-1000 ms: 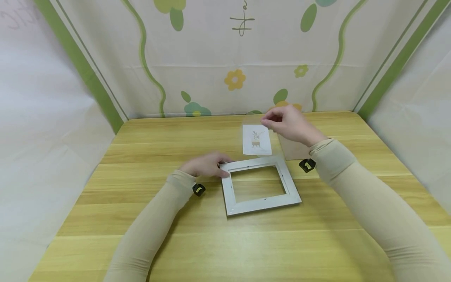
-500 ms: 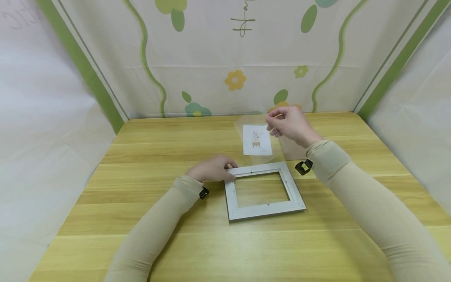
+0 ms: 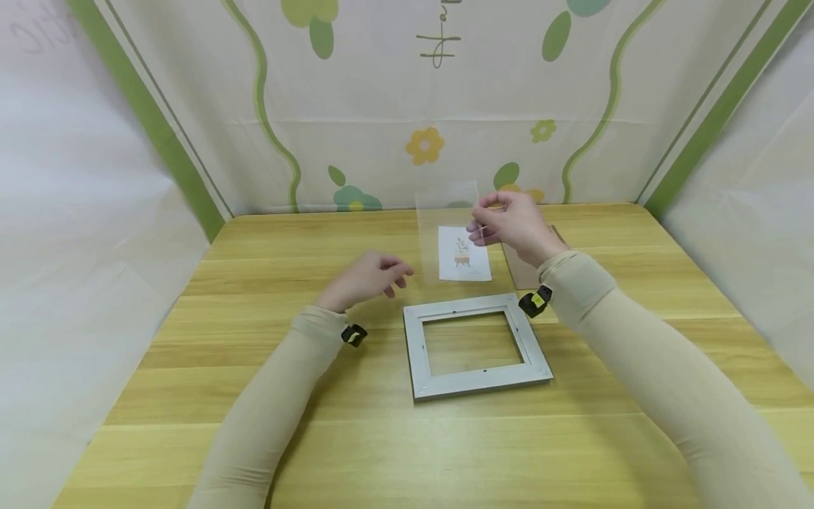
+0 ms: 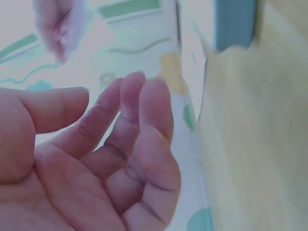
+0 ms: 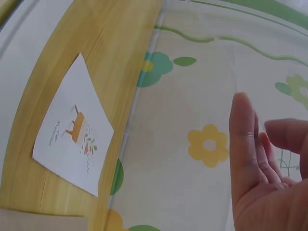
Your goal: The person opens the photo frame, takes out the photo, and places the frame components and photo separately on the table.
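My right hand point(image 3: 511, 223) pinches a thin clear sheet point(image 3: 441, 201) by its right side. The sheet stands raised and see-through, overlapping a white card point(image 3: 463, 265) in the head view. On that card is a printed potted plant, also plain in the right wrist view. My left hand point(image 3: 367, 277) hovers off the sheet's lower left edge with fingers loosely bent, palm bare in the left wrist view. Below both hands a white picture frame point(image 3: 483, 382) lies flat on the table, its inner ledge and small dark tabs facing up.
A brown backing board point(image 3: 523, 274) lies behind the right hand, partly hidden by it. The wooden table point(image 3: 407, 452) ends at a patterned cloth wall point(image 3: 356, 155) at the back, with white cloth point(image 3: 83, 247) at the sides.
My left hand has let go of the frame's corner and moved up and left. The clear sheet has been lifted and tilted upright in my right hand. The frame has shifted slightly right and toward me.
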`<action>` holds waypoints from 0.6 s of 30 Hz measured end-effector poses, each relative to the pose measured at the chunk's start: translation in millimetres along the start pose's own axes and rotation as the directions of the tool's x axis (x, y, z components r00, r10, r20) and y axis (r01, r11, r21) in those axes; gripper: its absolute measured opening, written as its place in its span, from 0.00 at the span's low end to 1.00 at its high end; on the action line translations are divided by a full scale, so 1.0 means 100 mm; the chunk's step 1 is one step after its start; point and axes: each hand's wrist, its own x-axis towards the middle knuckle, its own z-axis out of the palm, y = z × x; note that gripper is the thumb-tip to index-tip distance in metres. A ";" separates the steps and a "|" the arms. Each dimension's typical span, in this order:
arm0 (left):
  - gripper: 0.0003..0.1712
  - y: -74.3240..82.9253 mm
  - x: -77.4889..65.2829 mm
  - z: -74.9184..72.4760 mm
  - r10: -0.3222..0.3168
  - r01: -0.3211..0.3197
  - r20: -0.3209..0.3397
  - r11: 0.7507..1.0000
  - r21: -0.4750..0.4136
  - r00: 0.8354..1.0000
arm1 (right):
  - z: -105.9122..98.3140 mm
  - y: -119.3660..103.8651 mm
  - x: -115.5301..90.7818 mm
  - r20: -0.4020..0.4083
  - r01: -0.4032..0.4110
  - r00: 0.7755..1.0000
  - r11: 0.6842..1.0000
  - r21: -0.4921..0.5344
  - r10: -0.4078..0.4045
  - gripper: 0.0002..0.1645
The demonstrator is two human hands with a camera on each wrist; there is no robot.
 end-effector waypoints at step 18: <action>0.27 0.20 -0.13 0.41 -0.094 0.033 0.117 0.897 0.441 0.989 | 0.51 0.21 0.69 0.034 -0.163 0.985 0.974 -0.159 0.171 0.14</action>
